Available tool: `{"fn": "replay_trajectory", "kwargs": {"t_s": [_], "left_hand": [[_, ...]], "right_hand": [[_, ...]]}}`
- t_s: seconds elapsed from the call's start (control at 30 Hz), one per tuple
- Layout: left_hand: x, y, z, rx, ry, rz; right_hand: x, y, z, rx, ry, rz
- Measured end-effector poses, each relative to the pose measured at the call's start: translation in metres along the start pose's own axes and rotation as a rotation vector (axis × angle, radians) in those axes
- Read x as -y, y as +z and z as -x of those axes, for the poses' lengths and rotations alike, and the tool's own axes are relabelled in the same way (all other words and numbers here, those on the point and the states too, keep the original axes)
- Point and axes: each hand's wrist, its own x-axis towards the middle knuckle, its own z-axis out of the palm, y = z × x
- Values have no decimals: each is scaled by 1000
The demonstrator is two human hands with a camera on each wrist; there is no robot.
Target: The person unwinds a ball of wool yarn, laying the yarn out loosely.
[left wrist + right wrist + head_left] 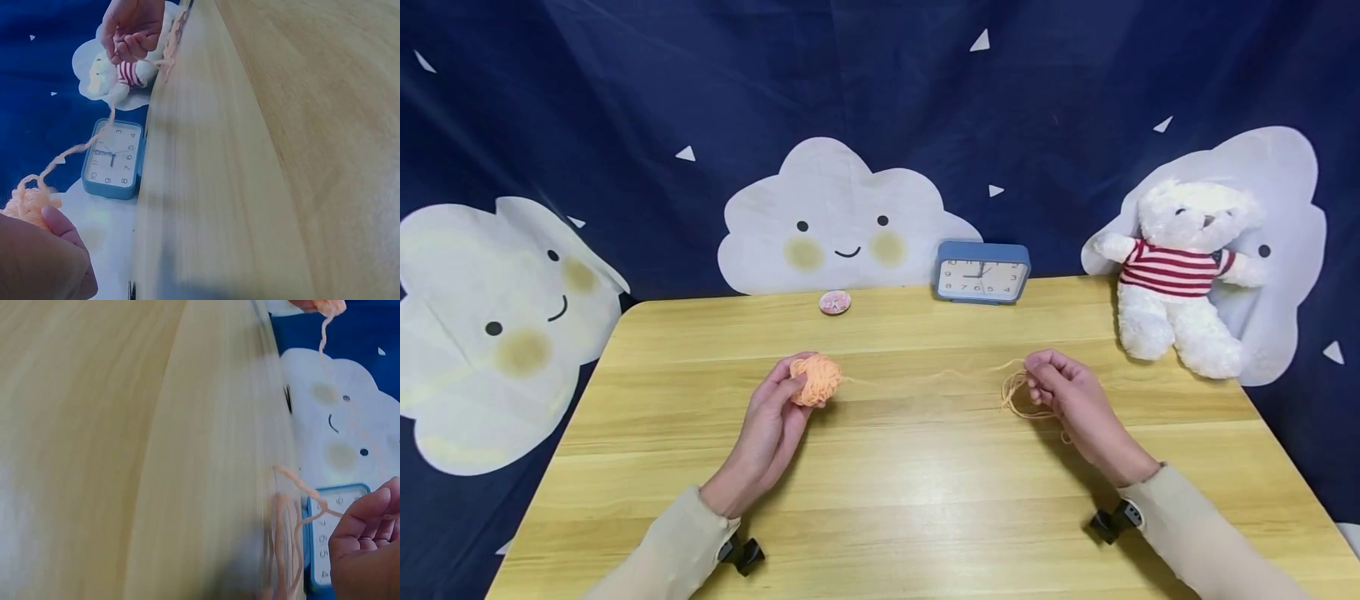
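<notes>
In the head view my left hand (772, 412) grips a ball of peach yarn (817, 381) above the left half of the table, thumb pressed on its near side. From the ball a thin strand (955, 372) runs across to my right hand (1075, 400), whose thumb and fingers pinch it. Loose loops of yarn (1017, 398) hang below those right fingers. The left wrist view shows the ball (31, 203) and the slack strand (78, 149). Dangling loops (287, 540) also appear in the right wrist view, beside the pinching fingers.
A blue alarm clock (982, 272) stands at the table's back edge. Left of it lies a small round pink patterned disc (835, 302). A white teddy bear (1183, 275) in a striped shirt sits at the back right. Behind the wooden table (895, 500) hangs a dark blue cloth (895, 75) with clouds.
</notes>
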Motion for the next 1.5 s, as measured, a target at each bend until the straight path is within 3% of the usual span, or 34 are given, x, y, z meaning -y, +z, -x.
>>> {"fn": "replay_trajectory", "kwargs": {"t_s": [0.5, 0.93, 1.3, 1.5], "left_hand": [[-5, -4, 2, -32, -6, 2], [-5, -2, 1, -47, 1, 10], [-5, -2, 0, -64, 18, 22], [-5, -2, 1, -57, 14, 15]], "right_hand": [[3, -51, 19, -76, -30, -180], [4, -97, 31, -154, -112, -286], [4, -119, 28, -257, -61, -230], [5, -125, 25, -208, 5, -146]]}}
